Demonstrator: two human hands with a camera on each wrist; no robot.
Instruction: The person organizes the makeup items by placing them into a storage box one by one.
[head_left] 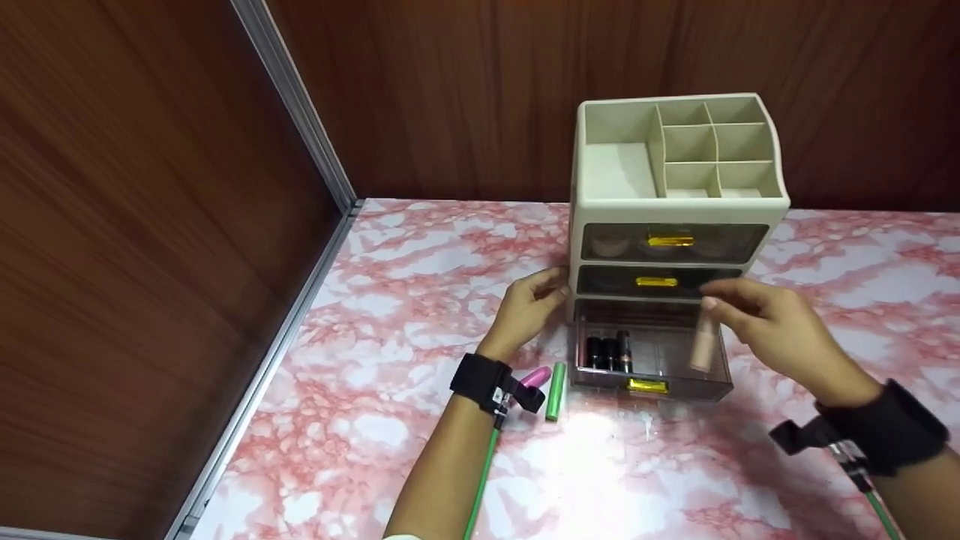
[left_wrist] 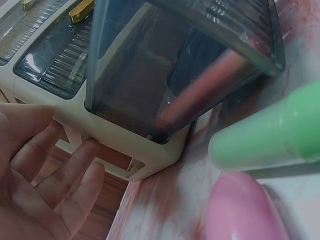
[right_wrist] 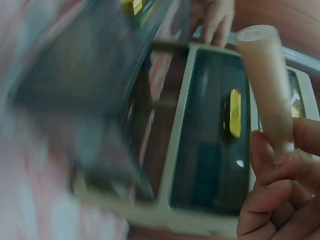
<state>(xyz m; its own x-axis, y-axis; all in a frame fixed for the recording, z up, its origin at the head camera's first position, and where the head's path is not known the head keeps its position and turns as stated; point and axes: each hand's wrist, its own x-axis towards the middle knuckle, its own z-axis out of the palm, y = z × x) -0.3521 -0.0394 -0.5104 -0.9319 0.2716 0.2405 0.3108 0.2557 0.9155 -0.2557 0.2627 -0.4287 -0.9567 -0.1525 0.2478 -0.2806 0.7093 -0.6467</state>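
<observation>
Right hand (head_left: 780, 330) pinches beige tube (head_left: 703, 343) upright above open bottom drawer (head_left: 651, 358); left hand (head_left: 525, 309) relaxed, fingers braced on organizer (head_left: 675, 225) side; best lower tube into free right half, away from lipsticks (head_left: 609, 351).

left hand (head_left: 529, 306) flat, right hand (head_left: 772, 324) pinching

My right hand (head_left: 780, 330) held a beige tube (head_left: 702, 346); the organizer (head_left: 600, 161) was cream, on pink-marbled table (head_left: 420, 262).

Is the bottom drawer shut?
No, the bottom drawer is pulled out from the organizer, with dark tubes showing inside.
</observation>
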